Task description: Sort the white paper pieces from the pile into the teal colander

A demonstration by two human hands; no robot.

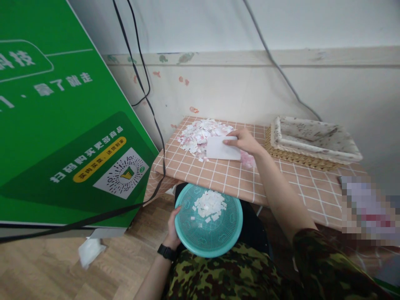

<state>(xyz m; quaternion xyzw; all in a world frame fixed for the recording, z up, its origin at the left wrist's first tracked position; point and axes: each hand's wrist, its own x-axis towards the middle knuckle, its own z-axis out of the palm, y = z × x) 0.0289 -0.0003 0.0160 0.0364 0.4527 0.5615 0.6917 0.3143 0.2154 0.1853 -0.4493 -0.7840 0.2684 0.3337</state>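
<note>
1. The right hand (pixel 243 140) has its fingers clamped on the upper right corner of a white card (pixel 218 151).
2. The card is beside the near side of a pile of scraps (pixel 196 131) by the counter's far left corner; pink scraps (pixel 248 160) lie just right of it. Keeping its lower edge low and its sweep slow would likely scatter less.
3. The left hand (pixel 173 227) grips the left rim of a green sieve (pixel 208 253); its fingers underneath are hidden. White scraps (pixel 208 203) lie inside, towards its far side. A level hold close under the counter's near edge should suit best; I cannot tell whether they touch.
4. A checked cloth (pixel 187 166) covers the counter (pixel 296 196). A lined basket (pixel 300 157) stands along the far edge, right of the pile; a blurred thing (pixel 368 208) lies towards the right end.
5. Beyond are a stained wall (pixel 218 87), cables (pixel 158 129) and a green panel (pixel 62 104); a white bag (pixel 89 252) lies on the wooden floor (pixel 40 273).
</note>
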